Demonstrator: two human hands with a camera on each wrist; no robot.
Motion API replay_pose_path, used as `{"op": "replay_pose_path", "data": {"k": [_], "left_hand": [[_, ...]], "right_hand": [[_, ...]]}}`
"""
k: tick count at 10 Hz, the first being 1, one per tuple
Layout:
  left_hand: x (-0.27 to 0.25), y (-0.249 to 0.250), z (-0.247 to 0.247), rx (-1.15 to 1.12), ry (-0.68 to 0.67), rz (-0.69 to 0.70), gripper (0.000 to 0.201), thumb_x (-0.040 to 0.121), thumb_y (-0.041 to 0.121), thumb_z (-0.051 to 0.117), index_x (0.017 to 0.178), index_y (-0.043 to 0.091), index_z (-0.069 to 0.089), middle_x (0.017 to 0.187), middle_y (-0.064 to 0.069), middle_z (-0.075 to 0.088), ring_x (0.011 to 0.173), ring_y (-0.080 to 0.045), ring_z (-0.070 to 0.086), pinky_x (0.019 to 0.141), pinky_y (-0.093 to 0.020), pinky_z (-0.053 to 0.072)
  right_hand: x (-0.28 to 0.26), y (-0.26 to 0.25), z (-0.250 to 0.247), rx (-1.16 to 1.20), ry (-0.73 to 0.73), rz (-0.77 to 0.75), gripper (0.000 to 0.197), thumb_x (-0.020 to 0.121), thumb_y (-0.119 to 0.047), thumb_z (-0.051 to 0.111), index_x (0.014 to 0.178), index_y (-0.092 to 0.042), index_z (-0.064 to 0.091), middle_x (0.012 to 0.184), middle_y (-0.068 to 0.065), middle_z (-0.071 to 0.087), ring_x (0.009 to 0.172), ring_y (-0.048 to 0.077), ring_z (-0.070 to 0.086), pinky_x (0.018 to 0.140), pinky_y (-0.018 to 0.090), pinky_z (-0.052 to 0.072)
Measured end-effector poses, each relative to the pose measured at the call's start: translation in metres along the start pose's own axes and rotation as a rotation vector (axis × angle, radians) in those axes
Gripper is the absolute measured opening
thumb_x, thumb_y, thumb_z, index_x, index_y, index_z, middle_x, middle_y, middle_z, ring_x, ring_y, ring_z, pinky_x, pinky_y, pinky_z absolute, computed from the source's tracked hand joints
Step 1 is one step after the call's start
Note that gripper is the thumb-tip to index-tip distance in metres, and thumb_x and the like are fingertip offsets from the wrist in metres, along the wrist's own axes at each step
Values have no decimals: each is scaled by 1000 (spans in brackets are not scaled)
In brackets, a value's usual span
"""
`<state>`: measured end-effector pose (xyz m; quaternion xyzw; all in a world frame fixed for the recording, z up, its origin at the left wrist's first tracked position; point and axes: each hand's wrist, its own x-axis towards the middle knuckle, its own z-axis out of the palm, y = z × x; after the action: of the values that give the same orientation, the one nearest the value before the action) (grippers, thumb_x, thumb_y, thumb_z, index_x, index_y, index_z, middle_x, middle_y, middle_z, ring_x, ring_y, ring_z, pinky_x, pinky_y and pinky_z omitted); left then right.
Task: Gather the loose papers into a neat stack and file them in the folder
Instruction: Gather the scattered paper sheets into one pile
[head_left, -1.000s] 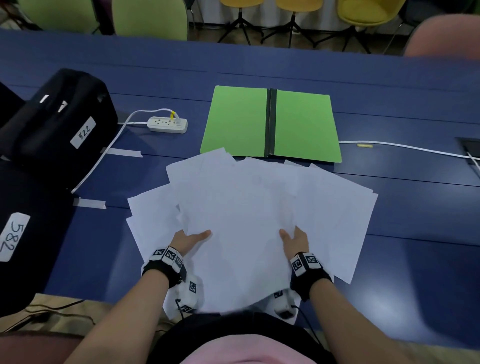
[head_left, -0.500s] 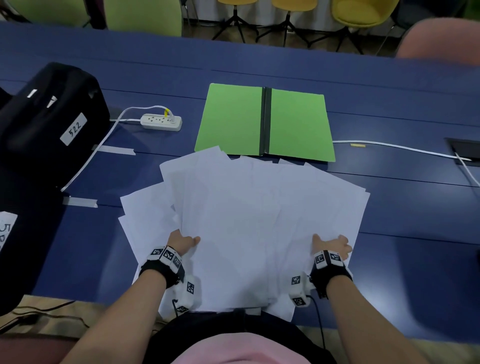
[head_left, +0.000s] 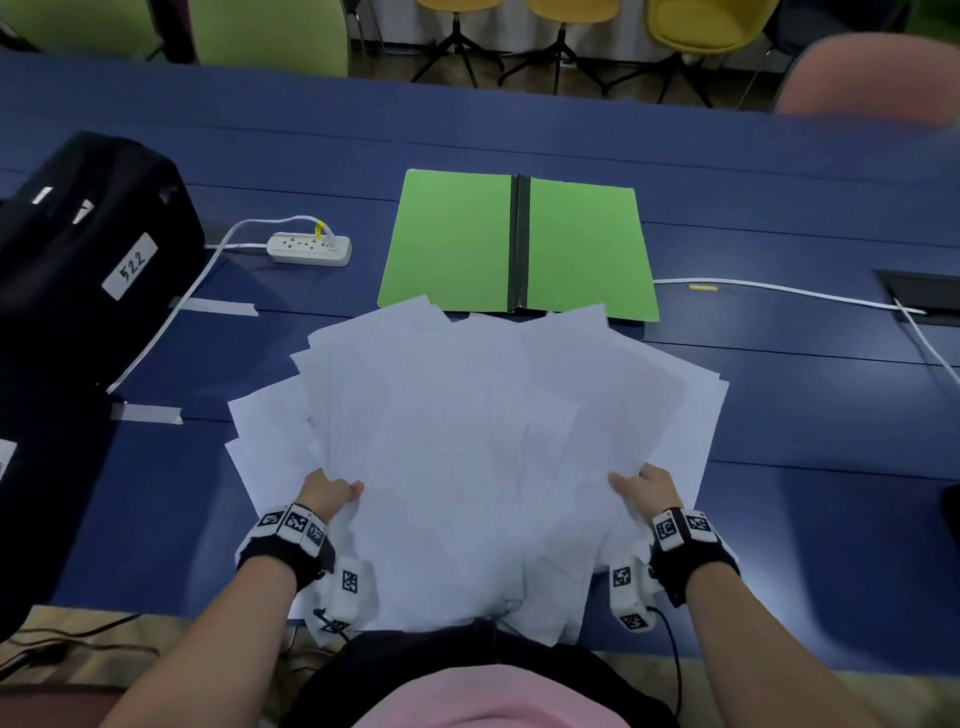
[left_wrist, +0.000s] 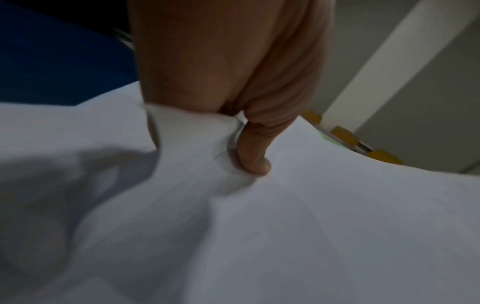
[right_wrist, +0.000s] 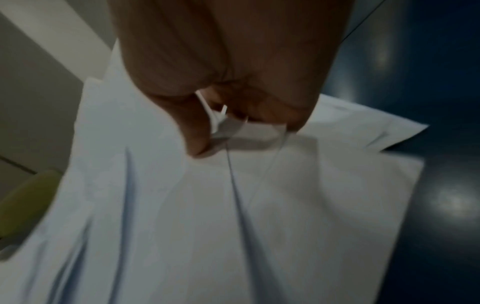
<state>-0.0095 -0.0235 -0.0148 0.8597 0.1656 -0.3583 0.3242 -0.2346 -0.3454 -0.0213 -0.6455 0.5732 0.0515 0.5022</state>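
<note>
1. The papers (head_left: 467, 441) are spread in a loose white fan on the blue table (head_left: 805, 415), with the near ends hanging over the table's front edge.
2. The left side of the fan is pinched by the left hand (head_left: 327, 491): in the left wrist view the thumb (left_wrist: 253, 158) is pressed on top of the sheets, while the fingers are hidden beneath them.
3. The right side is gripped by the right hand (head_left: 649, 486); in the right wrist view several sheet edges are seen caught between thumb and fingers.
4. The green folder (head_left: 519, 244) is laid open and flat just beyond the fan, its near edge overlapped by the far corners of the sheets.
5. A white power strip (head_left: 309, 248) is seen left of the folder, and a black case (head_left: 93, 249) labelled 522 further left.
</note>
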Motion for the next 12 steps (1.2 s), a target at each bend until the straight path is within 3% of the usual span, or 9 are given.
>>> {"op": "replay_pose_path", "data": {"k": [1, 3, 4, 5, 7, 9, 10, 11, 12], "left_hand": [[1, 2, 7, 18, -6, 3, 47, 90, 7, 61, 127, -16, 44, 132, -26, 54, 123, -38, 52, 102, -38, 41], [4, 0, 10, 8, 60, -41, 48, 93, 6, 55, 131, -16, 38, 136, -26, 50, 126, -38, 49, 101, -36, 39], [4, -3, 9, 72, 31, -45, 49, 98, 17, 47, 134, -14, 36, 140, -24, 46, 130, -36, 44, 99, -32, 40], [16, -9, 5, -21, 52, -30, 42, 91, 9, 57, 126, -14, 49, 129, -29, 55, 122, -43, 51, 61, -23, 39], [11, 2, 4, -38, 94, -5, 43, 87, 6, 62, 123, -15, 51, 126, -31, 56, 118, -44, 54, 85, -37, 44], [1, 18, 20, -63, -34, 69, 48, 88, 14, 63, 126, -12, 49, 129, -29, 55, 121, -42, 53, 100, -43, 44], [1, 17, 25, -248, -187, 67, 70, 86, 46, 63, 134, -3, 48, 136, -15, 53, 128, -33, 50, 109, -39, 38], [7, 10, 25, -298, -233, 9, 114, 50, 67, 81, 138, 3, 46, 133, -10, 57, 120, -31, 57, 106, -41, 43], [5, 5, 23, -93, -187, 33, 91, 60, 44, 86, 129, -3, 49, 125, -17, 61, 108, -35, 62, 88, -42, 53]], "right_hand": [[-5, -4, 21, -3, -82, 13, 54, 84, -12, 67, 131, 7, 47, 128, 19, 56, 115, 36, 56, 95, 38, 44], [-6, -23, -6, 17, 306, -75, 26, 86, -5, 51, 108, 0, 65, 89, 19, 62, 78, 31, 56, 71, 31, 44], [-1, -39, -42, 249, 510, -112, 21, 84, 0, 47, 97, 3, 63, 85, 17, 58, 77, 24, 51, 69, 32, 40], [-5, -57, -78, 474, 593, -147, 22, 86, 0, 50, 106, -2, 58, 97, 12, 54, 89, 17, 49, 79, 26, 38], [-14, -77, -77, 392, 456, -117, 44, 89, -14, 56, 125, 12, 49, 117, 23, 60, 100, 30, 59, 87, 36, 45], [-18, -60, 26, 143, 122, -233, 40, 84, -8, 63, 122, 3, 60, 120, 20, 64, 110, 30, 63, 96, 36, 48], [-23, -49, 66, -32, -89, -255, 52, 89, -10, 60, 138, -1, 44, 133, 13, 54, 128, 28, 50, 103, 30, 38], [-19, -38, 78, -117, -131, -276, 50, 88, -16, 61, 135, -6, 47, 132, 11, 54, 125, 26, 51, 96, 25, 39], [-3, -24, 46, -31, 198, -118, 51, 81, -23, 69, 127, -11, 51, 131, 15, 50, 120, 34, 52, 94, 34, 43]]}}
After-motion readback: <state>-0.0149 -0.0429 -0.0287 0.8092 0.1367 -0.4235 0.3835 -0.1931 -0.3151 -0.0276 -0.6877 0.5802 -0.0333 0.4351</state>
